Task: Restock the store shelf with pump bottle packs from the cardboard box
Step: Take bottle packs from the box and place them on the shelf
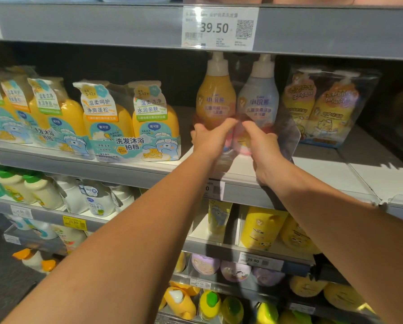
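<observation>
A clear-wrapped pump bottle pack (237, 99), one orange bottle and one pale blue bottle with white pumps, stands upright on the grey shelf (324, 169). My left hand (209, 139) grips its lower left front, thumb stretched across the pack. My right hand (261, 143) grips the lower right front. Both arms reach forward to the shelf. The pack's base is hidden behind my hands. The cardboard box is out of view.
Yellow twin packs (135, 122) stand in a row to the left. A darker wrapped twin pack (324, 106) sits further back on the right, with bare shelf in front of it. The upper shelf edge with a price tag (219, 29) hangs just above the pumps. Lower shelves hold more bottles.
</observation>
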Demonstrator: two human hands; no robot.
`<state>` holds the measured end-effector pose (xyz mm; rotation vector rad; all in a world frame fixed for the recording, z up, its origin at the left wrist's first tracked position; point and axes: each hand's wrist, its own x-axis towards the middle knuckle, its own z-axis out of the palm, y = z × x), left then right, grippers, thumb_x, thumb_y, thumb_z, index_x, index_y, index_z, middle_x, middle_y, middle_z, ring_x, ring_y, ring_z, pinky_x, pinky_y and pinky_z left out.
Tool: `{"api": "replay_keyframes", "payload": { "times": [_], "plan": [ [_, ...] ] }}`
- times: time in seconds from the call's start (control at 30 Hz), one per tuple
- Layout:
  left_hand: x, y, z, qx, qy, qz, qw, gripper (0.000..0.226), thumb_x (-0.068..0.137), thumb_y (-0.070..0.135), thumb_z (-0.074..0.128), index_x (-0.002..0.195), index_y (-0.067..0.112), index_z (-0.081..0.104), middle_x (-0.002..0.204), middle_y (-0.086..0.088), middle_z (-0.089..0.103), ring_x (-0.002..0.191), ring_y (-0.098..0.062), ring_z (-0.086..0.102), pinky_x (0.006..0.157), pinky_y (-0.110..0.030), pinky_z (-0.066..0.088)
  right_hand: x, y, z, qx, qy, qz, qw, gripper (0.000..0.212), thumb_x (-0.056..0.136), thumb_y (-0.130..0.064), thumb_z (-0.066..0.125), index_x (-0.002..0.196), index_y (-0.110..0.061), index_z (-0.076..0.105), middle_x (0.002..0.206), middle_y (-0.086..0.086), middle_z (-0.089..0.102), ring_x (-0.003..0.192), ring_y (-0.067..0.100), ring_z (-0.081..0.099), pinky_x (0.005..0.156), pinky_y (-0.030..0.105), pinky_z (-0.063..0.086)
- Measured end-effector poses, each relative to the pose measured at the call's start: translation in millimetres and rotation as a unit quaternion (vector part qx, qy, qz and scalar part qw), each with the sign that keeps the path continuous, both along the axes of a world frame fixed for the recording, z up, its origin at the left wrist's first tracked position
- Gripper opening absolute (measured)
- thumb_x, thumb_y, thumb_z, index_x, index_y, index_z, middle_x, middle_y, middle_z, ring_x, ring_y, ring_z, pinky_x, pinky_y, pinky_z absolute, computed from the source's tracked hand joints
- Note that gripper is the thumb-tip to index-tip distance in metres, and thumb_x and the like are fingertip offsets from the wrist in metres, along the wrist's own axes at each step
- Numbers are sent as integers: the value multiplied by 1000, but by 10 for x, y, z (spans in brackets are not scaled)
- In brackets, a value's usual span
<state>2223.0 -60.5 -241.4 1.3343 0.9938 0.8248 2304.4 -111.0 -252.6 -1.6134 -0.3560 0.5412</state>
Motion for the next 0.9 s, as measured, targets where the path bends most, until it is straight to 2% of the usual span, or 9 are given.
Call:
{"api": "replay_keyframes", "payload": {
  "times": [0.07,0.17,0.27,0.4,0.47,0.6,0.73,0.83,0.9],
  "plan": [
    [-1,6,4,2,1,-2,1000,118,37,67,67,138,19,32,136,-9,45,123,-31,50,102,-50,44,-9,-35,29,-12,-14,7,1000,115,40,-73,59,136,-12,43,122,6,60,111,26,56,100,40,46],
    [-26,13,-4,22,19,-17,999,119,50,72,69,145,16,26,146,-9,39,130,-29,46,107,-49,40,41,-60,2,-17,-33,34,999,95,66,-71,61,136,-9,44,122,6,60,113,24,55,101,38,44],
    [-44,74,-52,33,13,-27,999,106,69,71,65,147,13,22,151,-9,35,133,-27,43,111,-48,36,51,-65,6,-2,-28,58,998,113,50,-82,56,135,-8,47,123,7,64,113,26,59,104,43,43],
    [-24,136,-62,13,13,-23,1000,97,77,68,60,146,11,24,149,-10,36,132,-28,43,111,-48,36,96,-30,-1,18,-4,70,997,86,78,-66,58,137,-4,45,128,7,62,116,24,58,107,41,42],
    [-9,153,-65,8,13,-23,1000,94,78,66,60,145,10,25,147,-11,39,131,-28,45,109,-47,38,116,3,-10,15,4,73,997,88,74,-68,59,135,-6,49,125,7,64,113,23,60,104,39,44],
    [31,146,-14,5,6,-17,1000,104,58,70,60,137,8,36,136,-12,49,120,-30,53,104,-49,43,162,69,-18,12,-5,77,997,63,82,-55,63,123,-7,60,113,7,70,104,23,65,89,29,48],
    [115,260,-100,2,5,-11,1000,112,46,78,58,133,9,51,126,-10,62,111,-29,61,101,-46,47,185,105,-39,6,1,77,997,61,83,-53,64,121,-6,59,112,7,69,102,22,64,83,27,45],
    [95,234,-36,-5,7,-26,1000,86,75,68,61,135,7,51,126,-10,62,111,-27,60,103,-41,45,163,138,-28,21,18,66,997,79,73,-66,67,128,-11,54,117,4,67,104,21,64,85,27,46],
    [124,281,-45,-20,11,-22,999,86,78,69,58,137,7,48,125,-8,59,112,-26,57,103,-36,42,210,224,-66,40,15,30,999,121,38,-90,66,136,-21,47,122,-1,66,107,20,64,95,30,48]
  ]
}}
